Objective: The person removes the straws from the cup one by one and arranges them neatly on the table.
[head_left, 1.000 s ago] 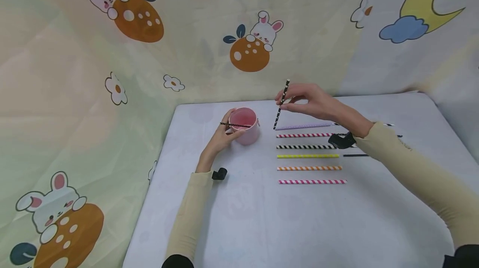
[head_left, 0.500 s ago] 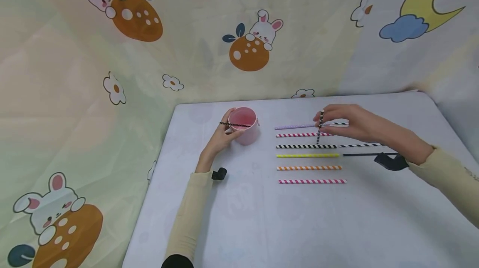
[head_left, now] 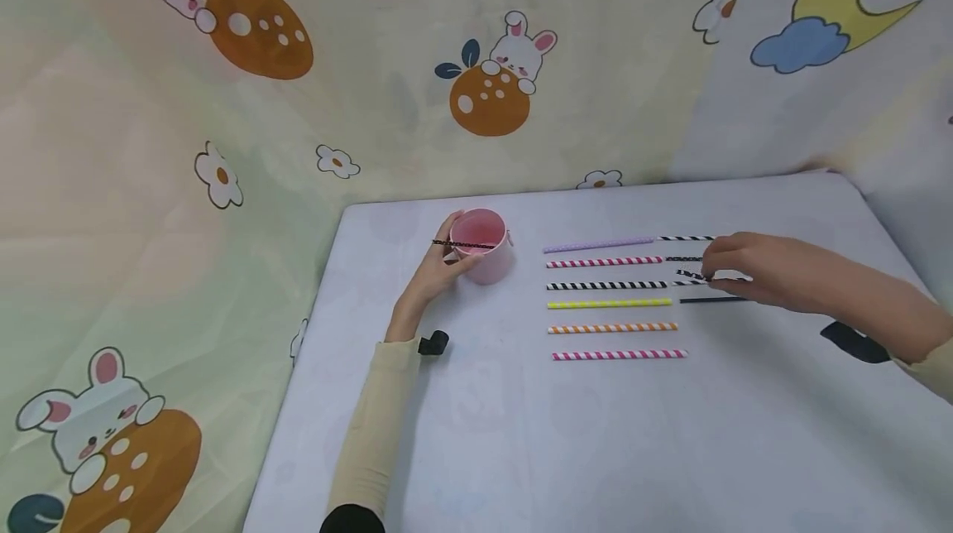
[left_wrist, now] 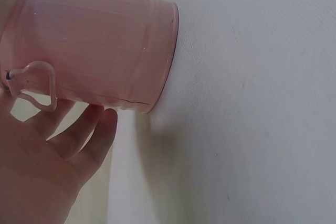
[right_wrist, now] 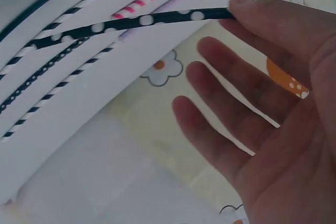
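Observation:
My left hand grips the side of a pink bucket standing on the table, its thumb near the front rim. A thin, black, white-dotted strip crosses the bucket's mouth and reaches over the fingers. In the left wrist view a wire loop hangs on the bucket's side. Between thumb and index finger my right hand pinches one end of a black straw with white dots. Its other fingers are spread. That straw slants close over the right-hand column of straws, overlapping a black-and-white striped straw.
A left column holds lavender, red-striped, black-striped, yellow, orange-striped and pink-striped straws. Right of them lie a plain black straw and other black-patterned straws. A printed cloth hangs behind the table.
My right hand has carried the dotted straw rightward and down from beside the lavender straw to the right-hand column. The straw has tipped from near upright to slanting. The left hand stays on the bucket.

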`<state>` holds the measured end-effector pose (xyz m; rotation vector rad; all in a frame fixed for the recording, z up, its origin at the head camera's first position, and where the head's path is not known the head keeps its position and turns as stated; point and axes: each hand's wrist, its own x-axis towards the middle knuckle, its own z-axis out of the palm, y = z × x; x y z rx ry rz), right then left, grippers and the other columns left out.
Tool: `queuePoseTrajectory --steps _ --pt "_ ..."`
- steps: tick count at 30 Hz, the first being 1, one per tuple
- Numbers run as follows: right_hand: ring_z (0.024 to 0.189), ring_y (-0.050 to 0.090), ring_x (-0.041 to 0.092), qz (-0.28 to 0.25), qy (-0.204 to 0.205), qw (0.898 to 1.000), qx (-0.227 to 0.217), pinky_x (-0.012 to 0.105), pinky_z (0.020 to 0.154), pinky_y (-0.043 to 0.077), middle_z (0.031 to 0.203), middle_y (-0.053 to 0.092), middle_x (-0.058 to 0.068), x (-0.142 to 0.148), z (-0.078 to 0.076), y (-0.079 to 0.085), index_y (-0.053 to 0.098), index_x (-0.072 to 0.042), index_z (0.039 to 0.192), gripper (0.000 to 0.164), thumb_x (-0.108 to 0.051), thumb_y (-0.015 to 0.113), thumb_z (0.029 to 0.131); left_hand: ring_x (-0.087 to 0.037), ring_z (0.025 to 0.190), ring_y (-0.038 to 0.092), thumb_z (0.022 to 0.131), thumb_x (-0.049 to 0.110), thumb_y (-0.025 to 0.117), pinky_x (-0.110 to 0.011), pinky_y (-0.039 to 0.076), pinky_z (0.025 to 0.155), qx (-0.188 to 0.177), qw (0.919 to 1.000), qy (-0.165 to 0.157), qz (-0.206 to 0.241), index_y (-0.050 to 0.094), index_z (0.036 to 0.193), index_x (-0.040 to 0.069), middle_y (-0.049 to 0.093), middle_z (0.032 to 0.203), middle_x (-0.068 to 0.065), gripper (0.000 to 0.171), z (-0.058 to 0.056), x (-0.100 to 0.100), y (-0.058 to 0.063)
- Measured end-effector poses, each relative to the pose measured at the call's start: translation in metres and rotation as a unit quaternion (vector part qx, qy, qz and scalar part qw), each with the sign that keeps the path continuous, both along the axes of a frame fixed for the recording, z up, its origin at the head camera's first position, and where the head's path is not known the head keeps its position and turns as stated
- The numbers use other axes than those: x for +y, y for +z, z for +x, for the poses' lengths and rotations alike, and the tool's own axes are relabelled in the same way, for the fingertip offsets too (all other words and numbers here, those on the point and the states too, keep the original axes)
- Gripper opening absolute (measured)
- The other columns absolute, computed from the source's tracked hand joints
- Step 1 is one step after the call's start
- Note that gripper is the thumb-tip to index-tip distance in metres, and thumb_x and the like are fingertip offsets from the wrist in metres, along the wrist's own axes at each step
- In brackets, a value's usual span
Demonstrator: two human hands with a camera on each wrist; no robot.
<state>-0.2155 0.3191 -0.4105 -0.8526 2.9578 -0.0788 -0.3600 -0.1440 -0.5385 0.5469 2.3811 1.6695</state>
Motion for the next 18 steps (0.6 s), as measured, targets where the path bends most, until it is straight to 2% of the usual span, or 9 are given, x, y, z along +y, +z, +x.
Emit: queuePoseTrajectory --steps 5,6,7,11,18 --pt "0.091 0.065 0.021 0.036 -0.013 0.999 -0.014 0.042 0.078 0.057 0.097 0.068 -0.001 0.009 0.005 -0.018 0.073 -0.018 0.090 0.017 -0.009 0.082 0.079 -0.030 0.135 0.046 0.092 0.025 0.074 -0.052 0.045 0.109 -0.002 1.0000 -0.001 0.001 0.022 0.158 0.039 0.037 0.158 -0.002 0.085 0.000 0.001 0.002" --pt "0.087 0.065 0.021 0.044 -0.014 0.999 -0.019 0.042 0.076 0.057 0.095 0.068 -0.001 0.010 0.007 -0.022 0.073 -0.017 0.089 0.016 -0.008 0.082 0.079 -0.030 0.136 0.045 0.092 0.026 0.074 -0.052 0.044 0.109 -0.003 1.0000 -0.003 0.002 0.022 0.158 0.039 0.036 0.159 -0.002 0.085 0.000 0.001 0.001" --pt "0.085 0.064 0.020 0.052 -0.011 0.998 -0.022 0.041 0.075 0.057 0.093 0.067 -0.002 0.011 0.008 -0.028 0.073 -0.016 0.088 0.016 -0.008 0.082 0.079 -0.031 0.136 0.045 0.092 0.025 0.074 -0.052 0.044 0.110 -0.007 1.0000 -0.006 0.002 0.022 0.158 0.037 0.036 0.159 -0.003 0.085 0.001 0.001 0.006" --pt "0.078 0.061 0.017 0.072 -0.014 0.997 -0.033 0.038 0.068 0.056 0.086 0.064 -0.003 0.012 0.014 -0.047 0.073 -0.016 0.086 0.013 -0.008 0.082 0.079 -0.033 0.139 0.042 0.093 0.024 0.073 -0.053 0.042 0.111 -0.016 0.9998 -0.013 -0.001 0.018 0.160 0.034 0.033 0.162 -0.005 0.088 0.000 0.001 0.008" --pt "0.072 0.057 0.014 0.085 -0.037 0.994 -0.052 0.037 0.064 0.053 0.080 0.062 -0.004 0.020 0.021 -0.068 0.074 -0.016 0.083 0.012 -0.007 0.082 0.078 -0.030 0.137 0.044 0.092 0.028 0.074 -0.053 0.043 0.110 -0.006 1.0000 -0.003 0.000 0.020 0.160 0.033 0.035 0.160 -0.001 0.087 0.000 0.001 0.002"
